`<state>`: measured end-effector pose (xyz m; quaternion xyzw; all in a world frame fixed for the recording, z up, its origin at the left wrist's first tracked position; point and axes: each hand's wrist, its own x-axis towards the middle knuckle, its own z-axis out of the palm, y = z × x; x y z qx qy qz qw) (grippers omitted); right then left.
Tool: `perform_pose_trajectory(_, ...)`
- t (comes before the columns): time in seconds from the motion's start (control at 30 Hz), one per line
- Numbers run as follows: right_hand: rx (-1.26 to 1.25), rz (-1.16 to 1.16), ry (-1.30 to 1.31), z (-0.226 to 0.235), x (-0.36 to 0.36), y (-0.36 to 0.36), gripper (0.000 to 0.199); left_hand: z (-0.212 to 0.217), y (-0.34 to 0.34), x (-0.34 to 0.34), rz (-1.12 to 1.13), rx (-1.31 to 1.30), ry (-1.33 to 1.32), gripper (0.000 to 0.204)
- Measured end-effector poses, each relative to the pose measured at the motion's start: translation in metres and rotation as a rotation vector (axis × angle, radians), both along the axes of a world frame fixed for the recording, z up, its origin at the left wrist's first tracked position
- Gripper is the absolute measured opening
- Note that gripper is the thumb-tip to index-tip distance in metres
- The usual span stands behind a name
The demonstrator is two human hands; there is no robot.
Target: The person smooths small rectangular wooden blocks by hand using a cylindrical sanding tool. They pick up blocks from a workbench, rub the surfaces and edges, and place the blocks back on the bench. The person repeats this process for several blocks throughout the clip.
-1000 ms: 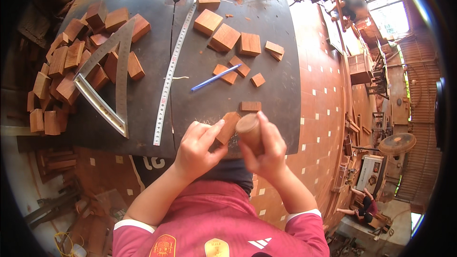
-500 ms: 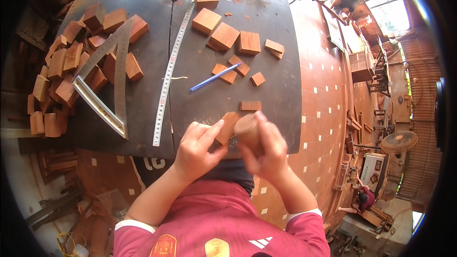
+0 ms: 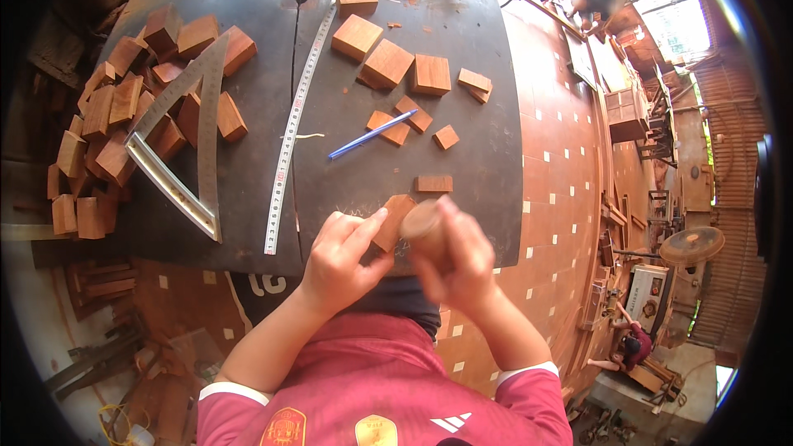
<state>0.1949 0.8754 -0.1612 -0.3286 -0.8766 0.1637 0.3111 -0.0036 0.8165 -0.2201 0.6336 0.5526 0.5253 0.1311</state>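
At the near edge of the dark table [image 3: 347,182], my left hand [image 3: 339,256] grips a reddish-brown wooden block [image 3: 393,225], its thumb and forefinger on the block's sides. My right hand [image 3: 461,260] is closed round a tan, round-ended wooden piece [image 3: 422,223], slightly blurred. Its rounded end sits right beside the block; whether the two touch I cannot tell. Just beyond lies a small flat wooden block [image 3: 434,184]. Farther off, a blue pen [image 3: 372,134] rests across two small wooden pieces.
A white measuring tape [image 3: 291,132] runs lengthwise along the table. On the left, a metal triangular square [image 3: 211,140] leans against a pile of wooden blocks [image 3: 124,99]. Several larger blocks [image 3: 388,62] stand ahead. Beyond the right edge is a tiled floor [image 3: 549,157]; other people are farther off.
My right hand and the round-ended piece have shifted slightly left, toward the block. My left hand stays nearly in place. A distant person at the upper right has moved a little.
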Motion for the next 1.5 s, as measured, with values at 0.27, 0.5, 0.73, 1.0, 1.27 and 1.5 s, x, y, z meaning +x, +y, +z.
perform_pose_trajectory(0.27,-0.115,0.049,0.046,0.004,-0.003,-0.009,0.076,0.0,-0.003,-0.001,-0.048,-0.025,-0.004,0.062)
perform_pose_trajectory(0.5,-0.03,0.047,-0.005,0.006,-0.002,-0.003,0.08,-0.001,0.0,0.0,0.005,0.006,0.007,0.062)
perform_pose_trajectory(0.73,-0.087,-0.072,0.013,0.003,0.004,0.003,0.082,0.0,-0.001,0.0,-0.012,-0.006,0.014,0.062)
perform_pose_trajectory(1.0,-0.375,-0.528,0.611,0.019,0.029,-0.014,0.08,0.005,-0.002,0.0,0.014,-0.047,-0.024,0.053)
perform_pose_trajectory(1.27,-0.064,-0.714,0.338,-0.012,0.091,-0.035,0.073,0.005,-0.003,-0.006,0.006,-0.136,-0.116,0.047)
perform_pose_trajectory(1.5,0.004,-0.932,0.036,0.018,0.199,-0.022,0.066,0.007,-0.001,-0.006,-0.007,-0.104,-0.049,0.051)
